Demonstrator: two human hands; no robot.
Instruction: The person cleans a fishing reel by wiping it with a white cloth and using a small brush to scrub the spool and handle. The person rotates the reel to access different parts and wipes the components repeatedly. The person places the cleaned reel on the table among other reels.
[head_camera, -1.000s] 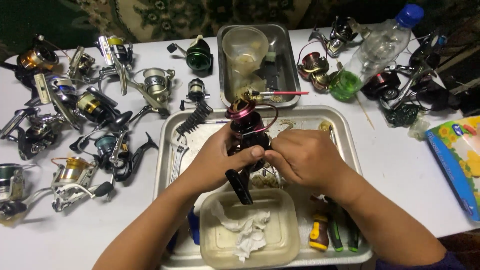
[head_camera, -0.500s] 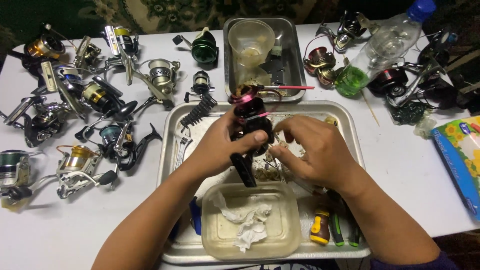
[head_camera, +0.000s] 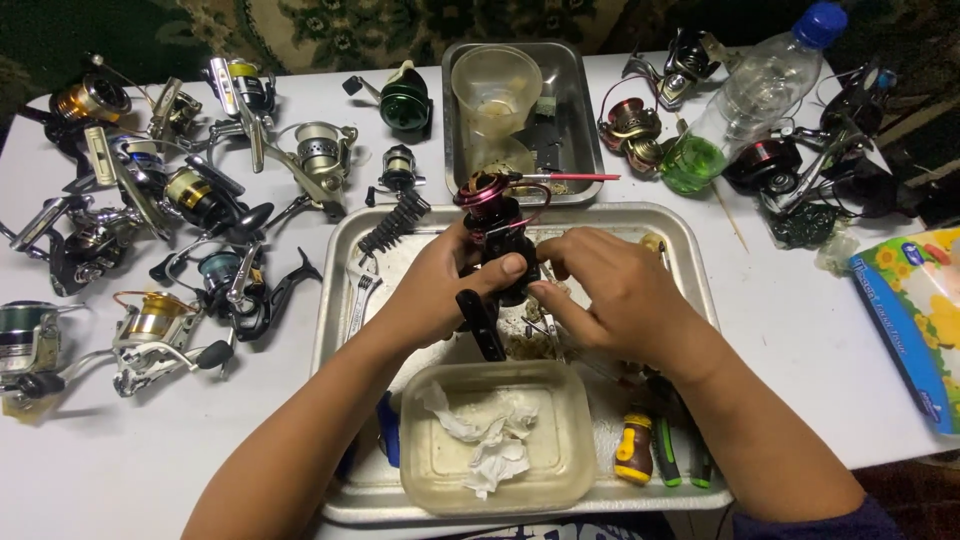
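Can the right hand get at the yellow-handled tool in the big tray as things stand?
Probably yes. The yellow-handled tool lies uncovered beside the right hand and under its forearm, nothing on top. But the hand is busy at the reel and must let go first.

Bare worktop (head_camera: 130, 450) open at lower left, and a wider bare stretch at lower right between the big metal tray (head_camera: 690, 290) and the flowered packet (head_camera: 915, 320). Left side crowded with fishing reels (head_camera: 190, 200) lying close together, hardly a gap between. Far right blocked by more reels (head_camera: 800, 165) and a tilted plastic bottle (head_camera: 745, 100). Inside the tray, near end filled by a plastic tub (head_camera: 500, 495) and screwdrivers (head_camera: 660, 455); far edge hemmed in by the small metal tray (head_camera: 590, 130).
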